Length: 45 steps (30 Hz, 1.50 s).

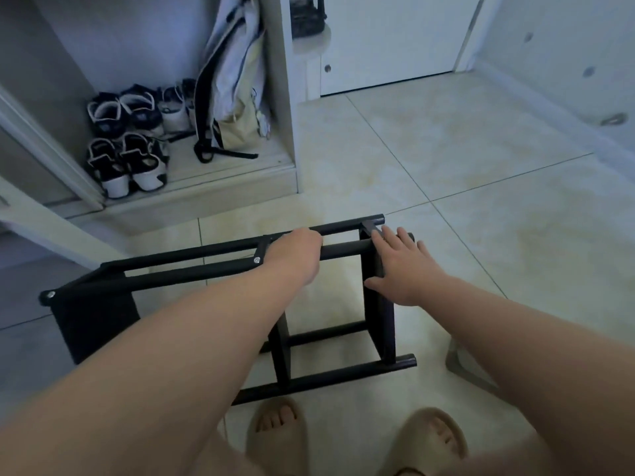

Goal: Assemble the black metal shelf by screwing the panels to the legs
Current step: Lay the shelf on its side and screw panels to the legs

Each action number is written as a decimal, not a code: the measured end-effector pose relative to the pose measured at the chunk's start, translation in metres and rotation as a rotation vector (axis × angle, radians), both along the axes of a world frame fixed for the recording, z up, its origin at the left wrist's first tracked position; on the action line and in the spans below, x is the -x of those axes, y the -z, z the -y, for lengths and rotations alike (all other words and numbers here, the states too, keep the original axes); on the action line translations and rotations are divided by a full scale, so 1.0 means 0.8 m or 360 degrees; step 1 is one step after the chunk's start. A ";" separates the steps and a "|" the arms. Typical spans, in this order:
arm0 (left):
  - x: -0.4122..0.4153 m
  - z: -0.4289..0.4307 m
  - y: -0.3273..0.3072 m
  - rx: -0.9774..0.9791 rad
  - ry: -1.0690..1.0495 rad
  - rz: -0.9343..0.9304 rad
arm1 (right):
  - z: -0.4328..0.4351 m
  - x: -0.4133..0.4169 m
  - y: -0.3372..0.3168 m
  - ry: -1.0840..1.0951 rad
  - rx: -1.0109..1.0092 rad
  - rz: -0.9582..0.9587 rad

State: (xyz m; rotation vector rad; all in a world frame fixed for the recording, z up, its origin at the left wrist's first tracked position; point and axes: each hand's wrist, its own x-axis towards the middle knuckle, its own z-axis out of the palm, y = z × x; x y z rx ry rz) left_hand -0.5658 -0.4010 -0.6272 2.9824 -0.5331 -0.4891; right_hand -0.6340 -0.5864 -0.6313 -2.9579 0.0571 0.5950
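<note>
While two feet in beige foam slides stand on the pale tiled floor, the black metal shelf frame lies on its side just ahead of them. The left hand is clenched over the frame's upper round leg tube, beside a silver screw head. The right hand lies released, fingers spread flat, on the upright end panel. Farther off, black-and-white sneakers and a pale cloth bag sit in an open closet, left of a white door.

Left hand gripping shelf, right hand flat, fingers spread
</note>
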 end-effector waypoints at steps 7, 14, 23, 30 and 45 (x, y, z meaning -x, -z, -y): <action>-0.108 0.001 0.078 0.0211 -0.0154 0.0039 | 0.004 -0.116 0.095 0.0089 -0.0111 0.0189; -0.181 0.005 0.182 0.0113 -0.0265 0.0143 | 0.002 -0.198 0.199 0.0150 -0.0160 0.0188; -0.194 0.001 0.219 0.0129 -0.0274 0.0135 | 0.013 -0.216 0.221 0.0068 -0.0198 0.0117; -0.103 0.020 0.137 -0.0061 0.0023 -0.0170 | 0.062 -0.114 0.113 0.0024 -0.0110 0.0108; 0.124 0.220 0.034 0.0042 0.0674 -0.0526 | 0.239 0.188 0.051 0.0424 -0.0070 -0.0227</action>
